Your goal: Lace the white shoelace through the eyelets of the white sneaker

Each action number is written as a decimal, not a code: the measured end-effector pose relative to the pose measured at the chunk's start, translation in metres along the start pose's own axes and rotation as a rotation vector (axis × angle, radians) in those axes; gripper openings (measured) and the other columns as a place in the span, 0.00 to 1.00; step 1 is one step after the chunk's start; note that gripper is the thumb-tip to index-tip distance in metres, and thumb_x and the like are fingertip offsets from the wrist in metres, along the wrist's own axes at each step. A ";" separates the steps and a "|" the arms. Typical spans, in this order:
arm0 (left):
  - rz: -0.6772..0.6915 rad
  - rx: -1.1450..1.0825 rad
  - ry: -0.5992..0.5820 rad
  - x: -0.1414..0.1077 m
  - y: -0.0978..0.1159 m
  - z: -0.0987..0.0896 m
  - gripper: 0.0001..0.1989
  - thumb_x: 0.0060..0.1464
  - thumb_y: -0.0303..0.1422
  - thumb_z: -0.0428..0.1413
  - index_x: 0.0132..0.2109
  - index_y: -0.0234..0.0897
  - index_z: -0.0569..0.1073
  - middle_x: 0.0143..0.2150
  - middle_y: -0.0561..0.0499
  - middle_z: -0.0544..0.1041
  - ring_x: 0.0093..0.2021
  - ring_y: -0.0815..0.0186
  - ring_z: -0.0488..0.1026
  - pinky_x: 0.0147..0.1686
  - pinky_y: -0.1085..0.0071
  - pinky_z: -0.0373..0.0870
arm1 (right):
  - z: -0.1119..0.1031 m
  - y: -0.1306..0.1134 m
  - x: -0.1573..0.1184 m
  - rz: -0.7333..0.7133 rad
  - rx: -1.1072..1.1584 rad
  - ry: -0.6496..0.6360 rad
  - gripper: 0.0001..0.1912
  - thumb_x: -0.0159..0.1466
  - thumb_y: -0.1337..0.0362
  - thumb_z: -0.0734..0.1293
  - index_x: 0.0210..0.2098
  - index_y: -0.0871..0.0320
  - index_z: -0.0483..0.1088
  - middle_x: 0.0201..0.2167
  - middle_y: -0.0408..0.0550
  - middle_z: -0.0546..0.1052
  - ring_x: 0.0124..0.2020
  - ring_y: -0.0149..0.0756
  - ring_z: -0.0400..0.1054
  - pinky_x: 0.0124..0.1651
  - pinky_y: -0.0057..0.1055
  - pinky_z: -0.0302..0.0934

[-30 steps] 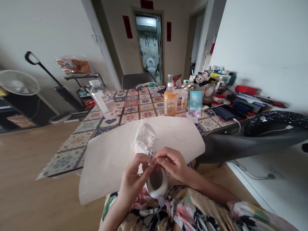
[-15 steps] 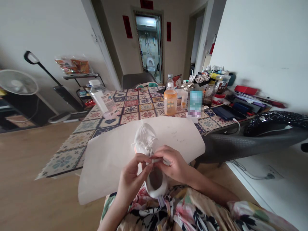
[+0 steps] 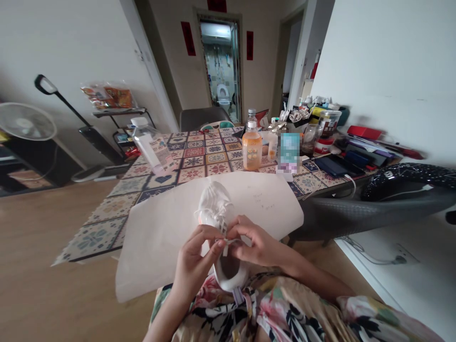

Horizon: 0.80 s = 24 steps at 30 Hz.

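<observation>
Noted between left hand (image 3: 190, 259) and right hand (image 3: 262, 248), neither clearly nearer: white lace-up shoe (image 3: 213, 195), lengthwise, toe away from body. Nearly closed on both sides, pinching thin white shoelace (image 3: 225, 249).

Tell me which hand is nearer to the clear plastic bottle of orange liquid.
Right. The right hand pinches the white shoelace, on the near side of the bottle, almost in line with it; the left hand, also at the lace, is farther away, off to the left.

White shoe (image 3: 214, 197) on white paper (image 3: 164, 237)
</observation>
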<state>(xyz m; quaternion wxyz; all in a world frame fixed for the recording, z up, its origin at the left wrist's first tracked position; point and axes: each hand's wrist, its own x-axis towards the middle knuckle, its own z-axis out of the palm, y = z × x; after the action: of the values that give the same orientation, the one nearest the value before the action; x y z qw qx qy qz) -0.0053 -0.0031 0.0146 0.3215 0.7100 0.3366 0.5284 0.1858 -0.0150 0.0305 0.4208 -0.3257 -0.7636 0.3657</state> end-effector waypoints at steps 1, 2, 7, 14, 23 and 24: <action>-0.003 0.006 0.005 0.001 0.000 0.000 0.09 0.58 0.40 0.60 0.33 0.39 0.79 0.31 0.49 0.76 0.33 0.61 0.72 0.37 0.66 0.69 | 0.000 0.001 0.000 -0.032 -0.044 0.006 0.08 0.60 0.71 0.70 0.39 0.58 0.71 0.42 0.47 0.71 0.48 0.39 0.67 0.53 0.36 0.60; -0.005 0.012 0.010 0.001 0.001 0.000 0.10 0.58 0.40 0.60 0.33 0.39 0.78 0.30 0.49 0.76 0.33 0.60 0.72 0.37 0.66 0.69 | 0.001 0.002 0.000 -0.066 -0.099 0.031 0.08 0.60 0.70 0.71 0.39 0.57 0.70 0.42 0.47 0.71 0.47 0.39 0.67 0.53 0.36 0.60; -0.045 0.004 0.017 0.002 0.006 0.001 0.11 0.57 0.40 0.61 0.30 0.39 0.78 0.28 0.50 0.74 0.32 0.61 0.70 0.36 0.66 0.67 | 0.006 0.004 -0.001 -0.325 -0.400 0.204 0.05 0.67 0.65 0.66 0.42 0.55 0.67 0.40 0.49 0.75 0.45 0.40 0.67 0.52 0.39 0.57; -0.123 -0.042 0.039 0.005 -0.006 -0.002 0.13 0.54 0.43 0.61 0.28 0.38 0.78 0.34 0.47 0.74 0.38 0.58 0.71 0.37 0.66 0.68 | -0.005 -0.004 -0.001 -0.501 -0.406 0.108 0.04 0.70 0.66 0.62 0.38 0.55 0.68 0.41 0.50 0.76 0.50 0.39 0.67 0.56 0.40 0.58; -0.006 0.329 0.205 0.024 -0.030 -0.007 0.07 0.51 0.35 0.59 0.27 0.43 0.78 0.34 0.50 0.73 0.41 0.56 0.70 0.47 0.59 0.60 | -0.011 0.009 0.006 -0.486 -0.206 -0.135 0.11 0.70 0.61 0.64 0.31 0.55 0.69 0.32 0.45 0.80 0.46 0.38 0.70 0.56 0.43 0.56; 0.007 0.355 0.213 0.025 -0.031 -0.007 0.07 0.51 0.34 0.59 0.27 0.43 0.78 0.34 0.50 0.73 0.40 0.56 0.70 0.47 0.59 0.60 | -0.011 0.009 0.006 -0.479 -0.213 -0.139 0.11 0.70 0.61 0.64 0.31 0.55 0.69 0.33 0.45 0.80 0.47 0.38 0.70 0.57 0.43 0.55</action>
<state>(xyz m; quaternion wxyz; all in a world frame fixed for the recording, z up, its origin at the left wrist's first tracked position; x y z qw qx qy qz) -0.0106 0.0355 0.0041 0.1523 0.6969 0.4539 0.5339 0.1943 -0.0023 0.0299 0.4054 -0.1525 -0.8801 0.1946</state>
